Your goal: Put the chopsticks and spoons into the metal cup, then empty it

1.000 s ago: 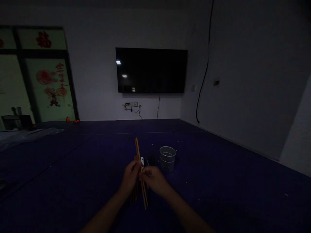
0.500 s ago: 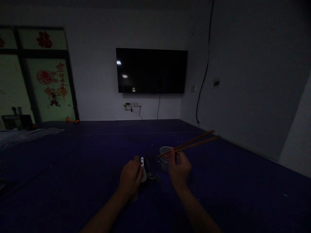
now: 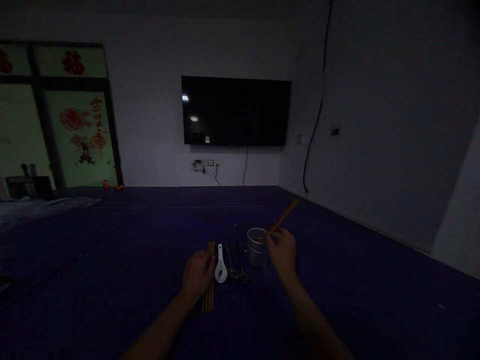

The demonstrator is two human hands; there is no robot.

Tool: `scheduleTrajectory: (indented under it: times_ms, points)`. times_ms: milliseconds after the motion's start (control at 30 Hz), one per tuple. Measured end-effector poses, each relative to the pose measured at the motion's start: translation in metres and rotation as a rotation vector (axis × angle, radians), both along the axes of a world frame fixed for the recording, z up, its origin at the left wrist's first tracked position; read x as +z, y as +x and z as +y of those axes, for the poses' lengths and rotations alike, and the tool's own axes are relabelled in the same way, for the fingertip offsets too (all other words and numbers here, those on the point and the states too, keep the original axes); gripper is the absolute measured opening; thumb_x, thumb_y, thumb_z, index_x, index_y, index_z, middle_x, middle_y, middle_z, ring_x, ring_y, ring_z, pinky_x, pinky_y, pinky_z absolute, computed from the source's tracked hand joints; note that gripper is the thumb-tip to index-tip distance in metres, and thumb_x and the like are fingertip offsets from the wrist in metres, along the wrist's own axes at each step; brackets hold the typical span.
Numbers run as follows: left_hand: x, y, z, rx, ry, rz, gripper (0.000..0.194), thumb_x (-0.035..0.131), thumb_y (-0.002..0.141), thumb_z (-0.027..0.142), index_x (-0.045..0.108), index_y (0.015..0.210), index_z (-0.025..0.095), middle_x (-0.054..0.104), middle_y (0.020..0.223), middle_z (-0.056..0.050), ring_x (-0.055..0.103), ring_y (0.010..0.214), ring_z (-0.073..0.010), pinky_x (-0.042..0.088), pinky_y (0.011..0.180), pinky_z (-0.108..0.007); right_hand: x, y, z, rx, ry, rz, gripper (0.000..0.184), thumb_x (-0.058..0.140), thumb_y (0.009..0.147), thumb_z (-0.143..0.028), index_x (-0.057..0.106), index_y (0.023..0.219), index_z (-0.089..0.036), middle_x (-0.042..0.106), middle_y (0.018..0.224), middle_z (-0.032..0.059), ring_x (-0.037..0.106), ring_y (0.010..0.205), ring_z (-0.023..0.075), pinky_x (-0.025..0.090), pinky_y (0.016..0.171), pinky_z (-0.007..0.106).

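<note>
My right hand (image 3: 282,251) pinches wooden chopsticks (image 3: 285,216), tilted up to the right, with their lower ends at the mouth of a round metal utensil holder (image 3: 258,256). Closed over several more wooden chopsticks (image 3: 209,300), my left hand (image 3: 197,272) rests at the blue surface; the chopsticks lie side by side beneath its fingers. Just right of that hand lies a white soup spoon (image 3: 221,272) with a blue mark in its bowl. Two dark metal spoons, one nearer (image 3: 233,273) and one by the holder (image 3: 244,276), lie beside it.
The dark blue tabletop (image 3: 150,240) runs back to the wall. Clear plastic sheeting (image 3: 48,207) and a dark box (image 3: 30,187) are at the far left, with small orange items (image 3: 106,184) nearby. A black cable (image 3: 315,130) hangs at the right wall, near a television (image 3: 236,111).
My left hand has shifted slightly left, uncovering the white spoon. The chopsticks in my right hand have swung steeper, their lower ends now at the holder's mouth.
</note>
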State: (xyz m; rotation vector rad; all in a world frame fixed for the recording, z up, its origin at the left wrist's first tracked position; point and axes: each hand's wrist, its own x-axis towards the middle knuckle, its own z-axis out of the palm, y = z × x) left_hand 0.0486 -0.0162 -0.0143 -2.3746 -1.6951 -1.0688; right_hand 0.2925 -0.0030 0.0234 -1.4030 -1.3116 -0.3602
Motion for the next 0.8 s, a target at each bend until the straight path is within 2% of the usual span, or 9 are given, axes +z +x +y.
scheduleTrajectory:
  times_ms: [167, 333, 533, 667, 800]
  points:
    - [0.0006, 0.0017, -0.0019, 0.019, -0.04, 0.008, 0.035, 0.033, 0.088, 0.035, 0.06, 0.075, 0.017, 0.063, 0.081, -0.007, 0.058, 0.079, -0.0174, 0.04, 0.069, -0.028, -0.0069, 0.0023, 0.0078, -0.009, -0.13, -0.064, 0.03, 0.05, 0.078, -0.037, 0.07, 0.068, -0.017, 0.066, 0.095, 0.0125, 0.056, 0.094, 0.025, 0.039, 0.084, 0.036]
    - [0.0005, 0.0018, -0.0026, 0.026, -0.057, -0.004, 0.036, 0.033, 0.089, 0.035, 0.06, 0.074, 0.017, 0.063, 0.08, -0.007, 0.058, 0.079, -0.0174, 0.039, 0.069, -0.028, -0.0026, 0.0011, 0.0065, -0.061, -0.207, -0.107, 0.026, 0.052, 0.076, -0.035, 0.07, 0.065, -0.02, 0.065, 0.102, 0.0108, 0.053, 0.103, 0.0268, 0.04, 0.085, 0.036]
    - [-0.0033, 0.0006, 0.001, 0.018, -0.06, 0.02, 0.036, 0.032, 0.089, 0.034, 0.061, 0.079, 0.017, 0.063, 0.083, -0.008, 0.058, 0.081, -0.0172, 0.039, 0.072, -0.027, 0.0018, 0.0007, 0.0044, -0.055, -0.328, -0.16, 0.024, 0.052, 0.076, -0.034, 0.071, 0.07, -0.021, 0.064, 0.108, 0.0087, 0.05, 0.11, 0.0276, 0.039, 0.089, 0.037]
    - [-0.0041, 0.0005, 0.0007, 0.024, -0.055, 0.024, 0.034, 0.032, 0.089, 0.034, 0.061, 0.078, 0.018, 0.064, 0.084, -0.007, 0.058, 0.081, -0.0166, 0.039, 0.071, -0.027, 0.0005, 0.0038, 0.0069, -0.044, -0.362, -0.17, 0.023, 0.053, 0.075, -0.035, 0.071, 0.074, -0.021, 0.063, 0.109, 0.0088, 0.047, 0.115, 0.0295, 0.039, 0.091, 0.039]
    - [-0.0026, 0.0008, -0.001, 0.02, -0.056, 0.039, 0.034, 0.033, 0.089, 0.033, 0.06, 0.076, 0.018, 0.063, 0.082, -0.006, 0.058, 0.08, -0.0164, 0.038, 0.07, -0.026, -0.0012, 0.0061, 0.0112, 0.007, -0.356, -0.143, 0.021, 0.054, 0.074, -0.033, 0.07, 0.077, -0.02, 0.065, 0.107, 0.0088, 0.05, 0.111, 0.0276, 0.039, 0.091, 0.037]
